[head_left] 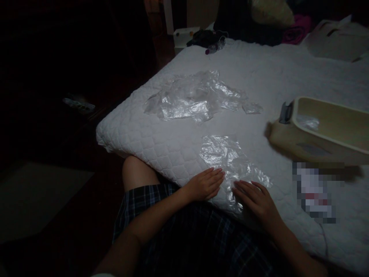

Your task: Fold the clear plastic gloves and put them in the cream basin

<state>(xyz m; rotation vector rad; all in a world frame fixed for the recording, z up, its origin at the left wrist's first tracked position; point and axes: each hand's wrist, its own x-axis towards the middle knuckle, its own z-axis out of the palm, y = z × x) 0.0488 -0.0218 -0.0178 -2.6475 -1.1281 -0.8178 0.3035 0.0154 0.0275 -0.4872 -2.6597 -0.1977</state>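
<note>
Both hands are loose, clenched on nothing: the left hand [205, 185] lies with straight fingers on the left edge of a clear plastic sheet or bag [220, 152], and the right hand [256, 198] has its fingers spread over the near right part of it, whether pressing or just above I cannot tell. The crumpled plastic lies on a white quilted mattress [161, 148], close to the near edge, against the person's dark plaid garment [147, 196]. Farther out on the mattress spreads a wrinkled heap of clear plastic [187, 102]. To the right stands a cream tub [302, 140] with a gray latch [285, 112] and some clear plastic inside; a grayish patch on its wall is too dim to read. Just in front of the tub, a pixelated item [314, 192] shows pale and reddish blocks, its writing masked, with a thin cord [324, 238] near it. At the far edge are a white box [186, 36], a dark bundle [204, 38] and a magenta cloth [298, 30]; a pale, boxy object [340, 40] sits far right. The room is dim, the floor at left nearly black, with a small shiny packet [78, 104] there.
</note>
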